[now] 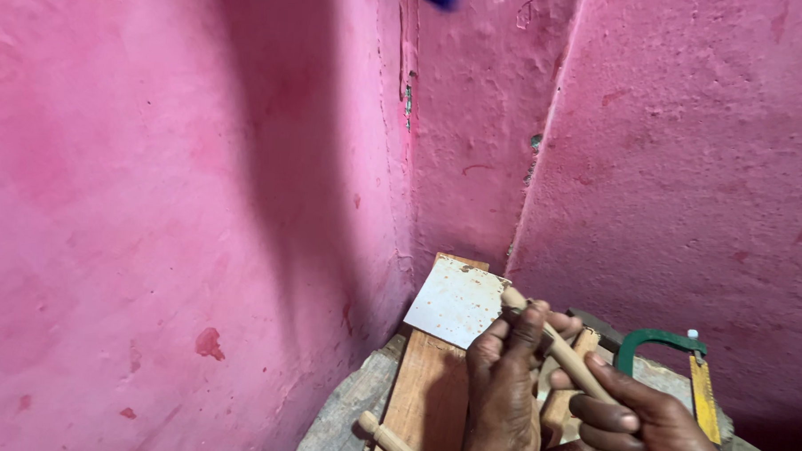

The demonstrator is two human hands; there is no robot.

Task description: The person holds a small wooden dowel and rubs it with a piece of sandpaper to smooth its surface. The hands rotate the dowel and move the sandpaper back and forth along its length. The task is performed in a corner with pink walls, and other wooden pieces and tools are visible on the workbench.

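wall (153, 199): rough matt plaster | plank (426, 400): bare wood | sheet (456, 300): dull, perhaps metal | rod (565, 351): smooth wood

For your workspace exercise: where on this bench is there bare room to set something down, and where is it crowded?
Free: the reddish-brown wooden plank between the square white metal sheet and the small wooden dowel. Also the grey bench edge by the pink wall. Crowded: right side, where the left hand, right hand, wooden handle and green-framed hacksaw cluster.

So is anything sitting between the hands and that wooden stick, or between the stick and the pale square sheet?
Nothing visible. Both the left hand and the right hand already grip the wooden stick, and its upper end lies right at the edge of the pale square sheet. The green clamp sits off to the right, apart.
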